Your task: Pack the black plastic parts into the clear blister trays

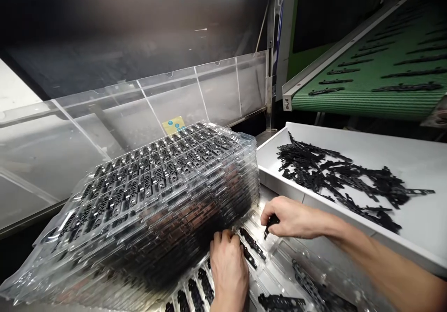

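Note:
My right hand [288, 216] pinches a slim black plastic part [270, 223], its lower end pointing down over the clear plastic tray [270, 274]. Close to its left, my left hand [229, 267] reaches down into the same tray with fingers curled; its fingertips are against the row of parts, and what they grip, if anything, is hidden. Black parts [252, 243] sit side by side in the tray's slots on both sides of my left hand. More loose black parts [281, 301] lie across the tray's near right portion.
A tall stack of clear trays [195, 200] filled with black parts rises at the left. To the right, a white bin [419, 163] holds a loose heap of black parts. Behind it, a green conveyor belt [370, 77] carries spaced parts. A clear panel [174, 88] stands behind the stack.

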{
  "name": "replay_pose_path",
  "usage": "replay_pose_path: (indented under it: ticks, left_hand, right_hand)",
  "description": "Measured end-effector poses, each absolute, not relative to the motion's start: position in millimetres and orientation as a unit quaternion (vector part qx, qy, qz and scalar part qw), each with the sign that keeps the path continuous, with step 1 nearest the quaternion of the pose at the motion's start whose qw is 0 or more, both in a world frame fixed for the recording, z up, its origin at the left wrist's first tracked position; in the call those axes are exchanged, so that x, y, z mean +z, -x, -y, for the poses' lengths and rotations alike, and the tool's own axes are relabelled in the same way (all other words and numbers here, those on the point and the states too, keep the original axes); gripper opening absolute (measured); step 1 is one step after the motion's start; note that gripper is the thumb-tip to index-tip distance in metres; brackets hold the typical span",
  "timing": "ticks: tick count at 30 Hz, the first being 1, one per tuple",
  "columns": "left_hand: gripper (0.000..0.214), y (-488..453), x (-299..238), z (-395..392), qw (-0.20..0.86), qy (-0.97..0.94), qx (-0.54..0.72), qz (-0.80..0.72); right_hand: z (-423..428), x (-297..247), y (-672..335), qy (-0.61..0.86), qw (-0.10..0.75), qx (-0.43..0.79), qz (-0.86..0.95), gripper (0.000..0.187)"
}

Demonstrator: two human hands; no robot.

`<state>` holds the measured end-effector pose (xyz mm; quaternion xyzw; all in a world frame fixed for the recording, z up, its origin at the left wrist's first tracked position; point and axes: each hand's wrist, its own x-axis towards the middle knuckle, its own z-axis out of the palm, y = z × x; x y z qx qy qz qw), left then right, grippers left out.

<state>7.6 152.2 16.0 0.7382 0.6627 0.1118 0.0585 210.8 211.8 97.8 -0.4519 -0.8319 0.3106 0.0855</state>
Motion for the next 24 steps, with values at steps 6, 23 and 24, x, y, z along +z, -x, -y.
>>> replay_pose_path:
  ticks: [6,23,24]
  left_hand:
    - [0.024,-3.9,12.2,-145.9,0.028,-0.740,0.087,-0.666]
    - [0.021,-13.1,22.7,-139.4,0.086,-0.718,0.098,-0.683]
    - [0.022,-12.6,25.2,-138.8,0.091,-0.720,0.100,-0.681]
  right_hand:
    - [-244.0,77.8,-194.9,0.434,-0.004,0.286,0.854,0.028]
    - [-217.0,31.8,-181.3,0.434,0.101,0.179,0.877,0.024]
    - [-215.2,34.1,-183.4,0.430,0.106,0.177,0.879,0.027]
